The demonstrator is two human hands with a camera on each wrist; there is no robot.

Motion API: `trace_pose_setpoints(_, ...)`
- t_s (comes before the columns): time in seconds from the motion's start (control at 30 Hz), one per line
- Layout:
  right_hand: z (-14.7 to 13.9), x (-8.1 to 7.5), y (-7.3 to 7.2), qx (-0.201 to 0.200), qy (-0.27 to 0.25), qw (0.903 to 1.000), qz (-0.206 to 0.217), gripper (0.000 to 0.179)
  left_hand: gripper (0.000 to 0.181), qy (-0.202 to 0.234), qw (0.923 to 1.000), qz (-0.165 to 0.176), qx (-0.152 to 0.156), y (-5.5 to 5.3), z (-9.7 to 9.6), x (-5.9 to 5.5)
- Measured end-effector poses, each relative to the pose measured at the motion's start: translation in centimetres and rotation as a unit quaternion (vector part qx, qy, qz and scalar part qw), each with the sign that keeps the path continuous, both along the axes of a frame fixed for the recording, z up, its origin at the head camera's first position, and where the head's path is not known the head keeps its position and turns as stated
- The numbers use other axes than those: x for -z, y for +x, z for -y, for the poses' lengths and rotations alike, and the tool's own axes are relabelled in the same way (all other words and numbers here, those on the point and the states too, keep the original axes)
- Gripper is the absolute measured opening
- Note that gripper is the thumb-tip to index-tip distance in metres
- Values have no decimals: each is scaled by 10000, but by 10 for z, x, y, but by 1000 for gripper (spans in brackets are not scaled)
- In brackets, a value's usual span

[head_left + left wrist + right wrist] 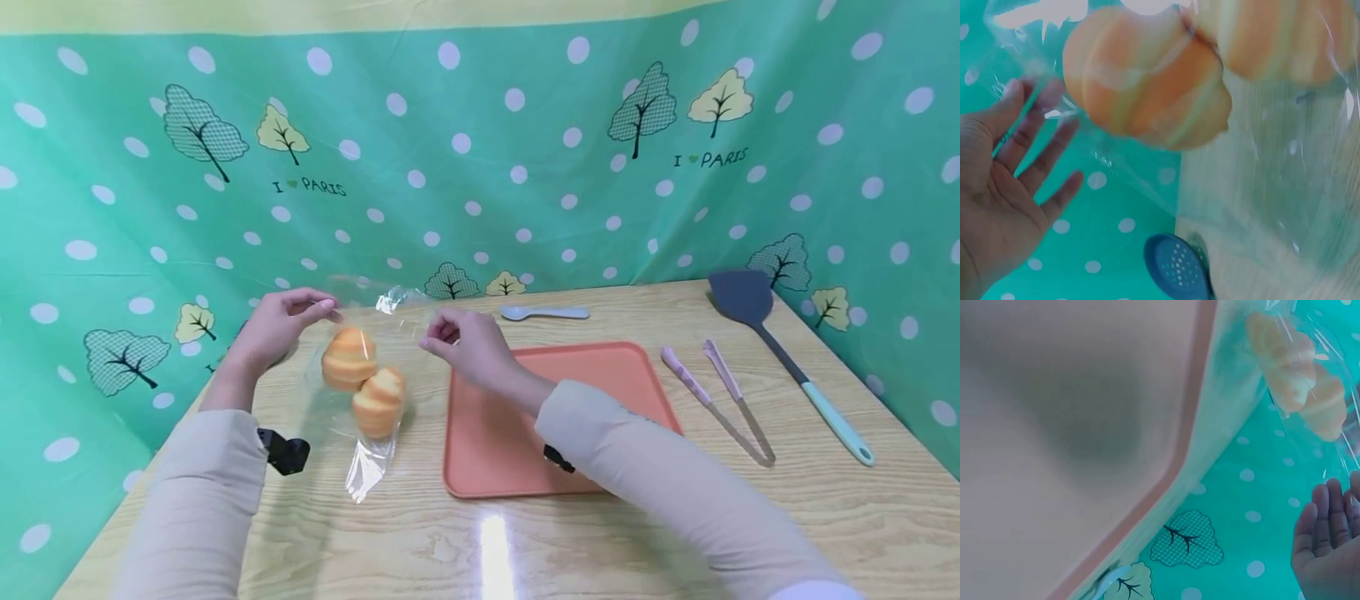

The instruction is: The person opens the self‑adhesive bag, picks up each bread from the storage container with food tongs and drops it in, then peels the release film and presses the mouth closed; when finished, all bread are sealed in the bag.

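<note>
A clear plastic bag [367, 475] hangs upright above the table with two bread rolls [349, 358] inside, golden and ridged like croissants. My left hand [281, 325] pinches the bag's upper left edge between thumb and forefinger; the other fingers spread apart in the left wrist view. At the upper right edge of the bag my right hand [472, 343] pinches the film with its fingers curled. Through the film, the left wrist view shows the rolls [1147, 81] close to the left fingers. In the right wrist view the right hand [1332, 537] is partly cut off by the frame.
Under the right forearm lies a pink tray [495, 450]. Behind it is a pale spoon [547, 312]. Tongs with lilac grips [723, 392] and a dark spatula with a mint handle [787, 358] lie at right. A dark slotted spoon [1179, 269] lies at the left edge.
</note>
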State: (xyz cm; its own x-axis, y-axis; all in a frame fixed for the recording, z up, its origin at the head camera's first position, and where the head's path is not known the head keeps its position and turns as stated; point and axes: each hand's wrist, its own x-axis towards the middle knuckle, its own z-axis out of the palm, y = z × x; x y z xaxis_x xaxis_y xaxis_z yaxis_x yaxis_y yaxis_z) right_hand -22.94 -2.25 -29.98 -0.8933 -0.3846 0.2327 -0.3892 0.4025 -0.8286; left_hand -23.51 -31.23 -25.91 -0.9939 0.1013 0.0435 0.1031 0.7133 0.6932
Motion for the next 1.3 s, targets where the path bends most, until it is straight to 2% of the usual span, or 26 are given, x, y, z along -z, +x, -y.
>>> trace_pose_setpoints(0.1,-3,-4,-3,63,-158,9998,-50,10,46,314,9995,-63,-53,3,6,1)
trace_pose_setpoints(0.2,-5,-6,-6,82,-369,9993,3,11,40,677,9976,-118,-39,6,12,4)
trace_pose_setpoints(0.33,-6,-9,-10,63,-651,9979,-37,37,20,1428,9896,-167,5,11,20,9)
trace_pose_setpoints(0.43,-8,-12,-13,77,-853,9963,-83,56,17,2246,9740,-272,129,14,24,12)
trace_pose_setpoints(0.5,-9,-14,-15,116,-996,9950,-6,58,19,2713,9615,-366,255,16,25,13)
trace_pose_setpoints(0.63,-11,-19,-17,226,-1194,9922,266,42,19,3292,9422,-505,367,21,25,14)
trace_pose_setpoints(0.77,-13,-25,-19,209,-1256,9915,276,22,19,3824,9208,-655,407,25,23,16)
trace_pose_setpoints(0.9,-13,-29,-21,59,-1279,9915,212,15,21,4342,8946,-956,448,29,20,22)
trace_pose_setpoints(0.97,-13,-30,-21,-55,-1330,9906,303,16,21,4479,8865,-1103,362,30,18,27)
trace_pose_setpoints(1.03,-11,-30,-22,-193,-1355,9896,447,16,20,4498,8847,-1208,187,32,15,31)
trace_pose_setpoints(1.13,-10,-24,-23,-357,-1336,9880,694,17,17,4413,8879,-1298,-64,33,12,39)
trace_pose_setpoints(1.2,-9,-19,-24,-414,-1247,9880,809,17,17,4368,8898,-1314,-151,33,9,45)
trace_pose_setpoints(1.3,-7,-12,-26,-470,-1135,9882,917,19,18,4421,8868,-1324,-228,32,6,53)
